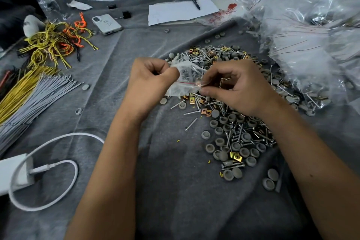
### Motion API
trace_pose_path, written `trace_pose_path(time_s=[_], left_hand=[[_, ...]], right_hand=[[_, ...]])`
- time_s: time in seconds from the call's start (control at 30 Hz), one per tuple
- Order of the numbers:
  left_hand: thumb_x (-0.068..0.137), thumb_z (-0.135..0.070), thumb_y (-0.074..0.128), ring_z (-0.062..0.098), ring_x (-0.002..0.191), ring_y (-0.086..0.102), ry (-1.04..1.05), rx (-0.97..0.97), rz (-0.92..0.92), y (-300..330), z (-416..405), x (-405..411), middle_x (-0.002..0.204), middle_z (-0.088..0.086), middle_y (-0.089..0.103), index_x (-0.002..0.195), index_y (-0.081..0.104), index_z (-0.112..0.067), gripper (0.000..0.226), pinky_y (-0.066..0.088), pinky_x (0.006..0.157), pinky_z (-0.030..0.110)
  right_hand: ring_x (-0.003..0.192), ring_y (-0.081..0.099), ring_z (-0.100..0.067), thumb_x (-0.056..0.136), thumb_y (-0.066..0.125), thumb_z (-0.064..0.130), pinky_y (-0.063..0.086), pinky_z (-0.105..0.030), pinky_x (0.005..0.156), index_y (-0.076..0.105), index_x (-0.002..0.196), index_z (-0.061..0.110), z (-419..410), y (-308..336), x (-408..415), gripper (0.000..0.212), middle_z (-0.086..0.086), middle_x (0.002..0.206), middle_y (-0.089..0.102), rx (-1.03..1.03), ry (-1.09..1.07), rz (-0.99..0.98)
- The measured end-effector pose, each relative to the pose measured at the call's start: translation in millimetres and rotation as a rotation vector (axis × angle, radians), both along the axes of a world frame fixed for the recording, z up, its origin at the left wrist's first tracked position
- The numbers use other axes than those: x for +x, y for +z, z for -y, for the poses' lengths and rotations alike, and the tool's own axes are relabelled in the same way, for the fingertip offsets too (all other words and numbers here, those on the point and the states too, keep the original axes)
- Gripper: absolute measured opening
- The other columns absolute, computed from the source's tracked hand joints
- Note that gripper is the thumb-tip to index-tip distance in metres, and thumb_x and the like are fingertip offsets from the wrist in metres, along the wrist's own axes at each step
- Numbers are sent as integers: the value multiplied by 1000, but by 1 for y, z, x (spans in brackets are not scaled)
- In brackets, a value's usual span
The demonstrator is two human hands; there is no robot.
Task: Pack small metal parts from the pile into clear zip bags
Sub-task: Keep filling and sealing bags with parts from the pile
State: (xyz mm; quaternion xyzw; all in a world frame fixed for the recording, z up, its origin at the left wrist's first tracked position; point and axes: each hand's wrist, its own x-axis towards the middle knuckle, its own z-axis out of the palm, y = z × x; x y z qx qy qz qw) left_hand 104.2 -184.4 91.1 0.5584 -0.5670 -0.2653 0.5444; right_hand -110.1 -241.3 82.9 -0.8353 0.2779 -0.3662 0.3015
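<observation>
Left hand [151, 80] and right hand [236, 85] pinch a thin, crinkled clear zip bag [188, 78] above the pile [233, 119] of steel screws, brass clips, and grey caps.

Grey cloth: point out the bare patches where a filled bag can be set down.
Bare grey cloth lies between the forearms, bordered by the white cable on the left and the parts pile on the right. Another strip runs between the phone and the left hand. Crowded: the wire bundles far left, the bag heap far right.
</observation>
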Motion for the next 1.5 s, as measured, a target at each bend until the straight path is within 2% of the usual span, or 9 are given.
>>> trace_pose_path(time_s=[0.2, 0.27, 0.43, 0.6, 0.73, 0.9, 1.07, 1.33, 1.5], left_hand=[[72, -8, 61, 5, 44, 26, 93, -52, 24, -2, 2, -3, 43, -11, 31, 47, 38, -16, 34, 24, 46, 19], [70, -8, 60, 3, 43, 26, 129, -55, 62, -4, 3, -8, 42, -14, 31, 48, 38, -18, 33, 25, 46, 17], [69, -10, 63, 4, 45, 30, 124, -68, 123, -17, 6, -26, 43, -11, 35, 48, 37, -20, 34, 27, 47, 23], [76, -9, 67, 6, 48, 33, 97, -54, 107, -30, 14, -32, 45, -12, 37, 51, 40, -21, 39, 27, 51, 26], [80, -17, 69, 4, 49, 36, 94, -65, 122, -32, 17, -32, 46, -12, 41, 53, 44, -22, 37, 29, 51, 26], [85, -25, 70, 1, 50, 40, 83, -75, 182, -34, 19, -33, 48, -12, 46, 56, 50, -21, 35, 30, 52, 22], [88, -21, 66, 6, 51, 40, 69, -59, 131, -35, 21, -31, 47, -13, 43, 55, 47, -23, 39, 32, 54, 29], [92, -16, 67, 10, 51, 38, 89, -11, 75, -33, 21, -28, 49, -11, 43, 54, 44, -24, 45, 32, 57, 30], [88, -27, 62, 22, 57, 39, 127, 14, -49, -30, 19, -27, 57, 10, 45, 59, 46, -9, 37, 34, 58, 39]], right_hand=[[84, 73, -18, 81, 84, 6, 61, -30, 75, 65, 123, 19, 0, 2, -4, 47, 0, 94, 76, 145, 59, 99], [81, 72, -15, 80, 87, 12, 59, -28, 71, 63, 118, 22, 2, 6, -10, 46, 2, 93, 75, 127, 18, 84], [103, 49, -12, 67, 85, 54, 44, -44, 93, 78, 86, 39, 10, 9, -22, 24, 15, 96, 61, 32, 22, -481], [112, 41, -15, 69, 88, 50, 37, -49, 104, 77, 84, 44, 11, 6, -19, 19, 12, 103, 52, 96, 25, -620], [102, 59, -6, 76, 88, 31, 46, -44, 98, 77, 84, 33, 6, 11, -19, 14, 15, 96, 65, 122, 99, -422], [79, 67, -25, 81, 86, 14, 57, -47, 74, 76, 89, 12, 2, 10, -10, 13, 0, 86, 71, 0, -3, 43], [75, 66, -8, 82, 85, 11, 54, -26, 71, 80, 91, 12, -2, 2, 4, 11, 6, 85, 72, -249, -116, -48], [80, 73, -9, 83, 85, 15, 62, -30, 74, 79, 94, 14, 2, 4, -7, 12, 8, 88, 76, -107, -170, 81], [82, 72, -2, 75, 89, 32, 59, -30, 81, 81, 86, 31, 7, 6, -17, 13, 18, 84, 76, 122, 94, -306]])
